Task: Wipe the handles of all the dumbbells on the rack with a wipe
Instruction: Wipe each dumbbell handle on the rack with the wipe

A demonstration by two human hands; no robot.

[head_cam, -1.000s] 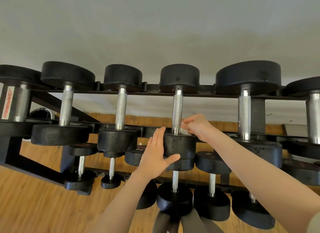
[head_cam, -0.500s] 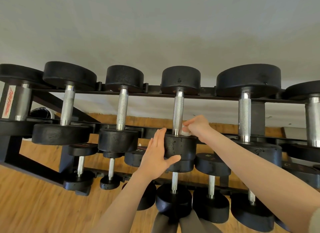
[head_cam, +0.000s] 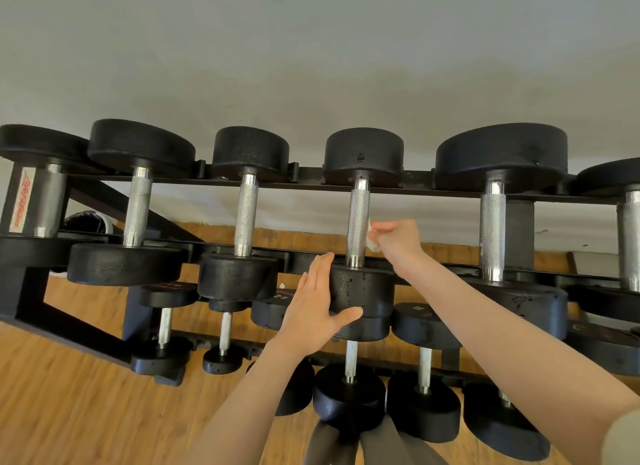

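Wood-plank floor [head_cam: 69,395]; right hand [head_cam: 396,238] pinches white wipe [head_cam: 371,238] against knurled steel handle [head_cam: 358,222]; left hand [head_cam: 313,312], flat and open, braces round black dumbbell head [head_cam: 363,288].

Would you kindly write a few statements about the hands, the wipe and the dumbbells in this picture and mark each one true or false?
1. The right hand holds a white wipe beside a knurled handle on the top rack. True.
2. The left hand grips a handle. False: it rests flat against the near head of that dumbbell, thumb underneath.
3. The wipe is wrapped all the way round the handle. False: it sits at the handle's right side.
4. Smaller dumbbells sit on a lower rack. True.
5. The floor is grey carpet. False: it is wood.
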